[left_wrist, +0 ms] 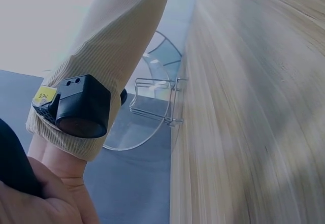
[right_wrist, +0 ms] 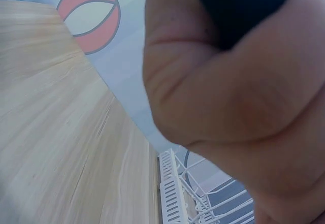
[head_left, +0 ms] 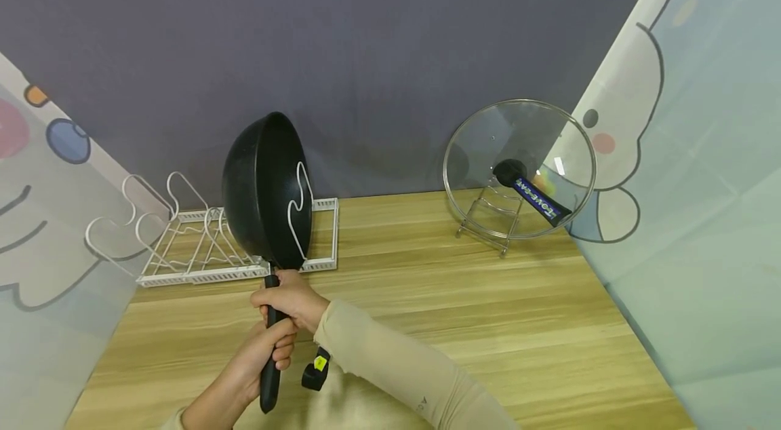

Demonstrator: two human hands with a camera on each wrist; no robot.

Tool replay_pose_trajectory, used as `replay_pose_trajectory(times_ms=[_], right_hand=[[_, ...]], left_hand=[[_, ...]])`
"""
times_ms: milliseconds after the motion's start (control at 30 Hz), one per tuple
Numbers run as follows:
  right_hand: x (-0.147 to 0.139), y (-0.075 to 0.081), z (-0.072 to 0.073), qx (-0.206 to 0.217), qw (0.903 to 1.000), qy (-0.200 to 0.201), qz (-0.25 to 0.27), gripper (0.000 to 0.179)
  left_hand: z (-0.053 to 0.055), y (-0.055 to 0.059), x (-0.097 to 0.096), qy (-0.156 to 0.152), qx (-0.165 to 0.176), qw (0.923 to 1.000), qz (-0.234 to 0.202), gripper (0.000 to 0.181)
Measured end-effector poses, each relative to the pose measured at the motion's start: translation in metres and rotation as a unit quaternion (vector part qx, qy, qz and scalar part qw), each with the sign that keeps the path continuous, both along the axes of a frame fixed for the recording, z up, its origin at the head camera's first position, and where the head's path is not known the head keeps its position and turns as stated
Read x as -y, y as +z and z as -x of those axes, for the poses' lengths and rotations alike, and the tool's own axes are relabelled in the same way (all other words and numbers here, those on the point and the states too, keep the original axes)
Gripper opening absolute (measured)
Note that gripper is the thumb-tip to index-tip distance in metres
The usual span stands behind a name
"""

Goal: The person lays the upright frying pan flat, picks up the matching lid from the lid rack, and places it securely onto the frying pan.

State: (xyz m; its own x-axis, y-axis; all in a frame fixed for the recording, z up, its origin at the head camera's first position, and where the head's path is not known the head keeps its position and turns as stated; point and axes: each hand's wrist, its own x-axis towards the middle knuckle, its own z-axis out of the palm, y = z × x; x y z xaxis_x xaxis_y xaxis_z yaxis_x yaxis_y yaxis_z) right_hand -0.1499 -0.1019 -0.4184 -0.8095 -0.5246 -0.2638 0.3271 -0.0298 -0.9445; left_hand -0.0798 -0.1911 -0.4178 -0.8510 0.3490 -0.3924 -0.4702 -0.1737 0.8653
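Note:
A black wok (head_left: 247, 179) stands on its side in a white wire rack (head_left: 213, 274), its hollow facing right and one wire divider in front of it. Its long black handle (head_left: 270, 382) points toward me. My right hand (head_left: 293, 298) grips the handle close to the pan. Lower down, my left hand (head_left: 265, 352) holds the same handle with curled fingers. In the left wrist view part of the dark handle lies against the hand (left_wrist: 45, 203). Right-hand fingers (right_wrist: 228, 97) fill much of the right wrist view, around the dark handle.
A glass lid (head_left: 470, 145) with a black knob and a blue-lettered handle (head_left: 539, 201) leans in a small metal stand (head_left: 488, 230) at the right. A dark wall (head_left: 390, 64) rises behind the wooden table (head_left: 427, 281). Printed panels (head_left: 702, 213) border both sides.

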Motion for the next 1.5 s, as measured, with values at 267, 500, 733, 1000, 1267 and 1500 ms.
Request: replay_pose_trajectory(times_ms=[267, 500, 733, 1000, 1267, 1500], right_hand=[[0.0008, 0.0023, 0.0031, 0.004, 0.9999, -0.012, -0.002, 0.025], [0.0011, 0.0022, 0.0032, 0.008, 0.9999, -0.01, 0.0, 0.025], [0.0018, 0.0001, 0.001, 0.003, 1.0, -0.009, -0.004, 0.026], [0.0031, 0.0002, -0.0002, 0.005, 0.9999, -0.015, -0.004, 0.025], [0.0033, 0.0006, -0.0004, 0.004, 0.9999, -0.012, 0.004, 0.025], [0.0039, 0.0021, -0.0011, 0.006, 0.9999, -0.015, 0.001, 0.025]], left_hand=[[0.0032, 0.002, 0.0001, -0.006, -0.012, 0.9999, -0.001, 0.026], [0.0019, 0.0027, -0.0002, -0.001, -0.004, 1.0, 0.009, 0.026], [-0.0009, 0.0021, 0.0001, 0.002, -0.005, 0.9999, 0.013, 0.022], [-0.0019, 0.0016, 0.0006, 0.001, -0.013, 0.9999, 0.01, 0.024], [-0.0034, 0.0016, 0.001, 0.001, -0.02, 0.9997, 0.016, 0.024], [-0.0036, 0.003, 0.0012, -0.002, -0.021, 0.9997, 0.011, 0.023]])
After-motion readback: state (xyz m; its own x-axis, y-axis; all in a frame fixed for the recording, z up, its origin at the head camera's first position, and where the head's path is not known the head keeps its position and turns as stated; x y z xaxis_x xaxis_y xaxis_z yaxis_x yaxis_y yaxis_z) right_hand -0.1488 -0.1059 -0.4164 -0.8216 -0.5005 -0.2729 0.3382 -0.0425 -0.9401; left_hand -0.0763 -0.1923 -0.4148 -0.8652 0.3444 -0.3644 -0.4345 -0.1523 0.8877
